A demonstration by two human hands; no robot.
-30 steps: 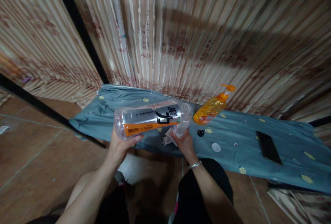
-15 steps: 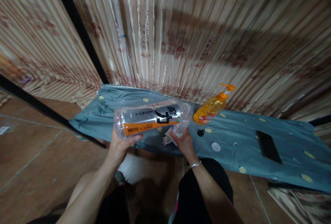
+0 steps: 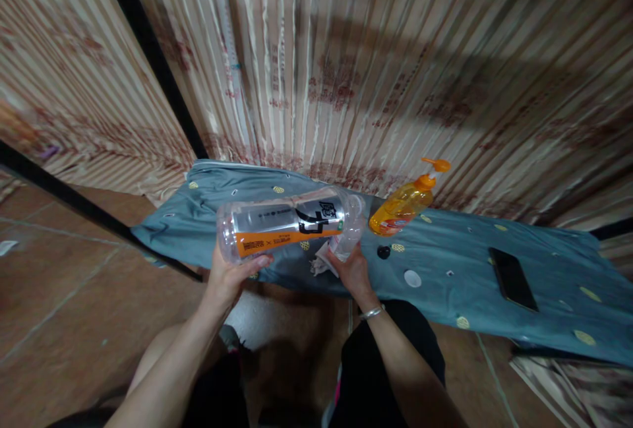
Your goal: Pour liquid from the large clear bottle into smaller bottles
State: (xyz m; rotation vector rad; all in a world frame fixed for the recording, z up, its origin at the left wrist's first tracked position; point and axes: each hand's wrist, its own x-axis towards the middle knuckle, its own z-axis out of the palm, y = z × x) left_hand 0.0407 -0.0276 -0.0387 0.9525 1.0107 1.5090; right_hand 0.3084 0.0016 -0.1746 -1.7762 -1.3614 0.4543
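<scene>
My left hand (image 3: 235, 273) is wrapped round the base end of a large clear plastic bottle (image 3: 287, 220) with a silver and orange label. The bottle lies nearly level, its neck end to the right. My right hand (image 3: 351, 270) grips a smaller clear bottle (image 3: 345, 241), tilted just below the large bottle's neck. Whether the two bottles touch, I cannot tell. A crumpled whitish piece, perhaps tissue (image 3: 321, 263), shows at the left of my right hand. Right of the bottles stands an orange pump bottle (image 3: 401, 207) with orange liquid in its lower part.
The narrow surface is covered by a blue-green cloth (image 3: 465, 270). On it are a small black cap (image 3: 384, 252), a white disc (image 3: 412, 279) and a dark phone (image 3: 513, 279). Black poles (image 3: 153, 55) rise at the left, and a striped curtain (image 3: 326, 72) hangs behind.
</scene>
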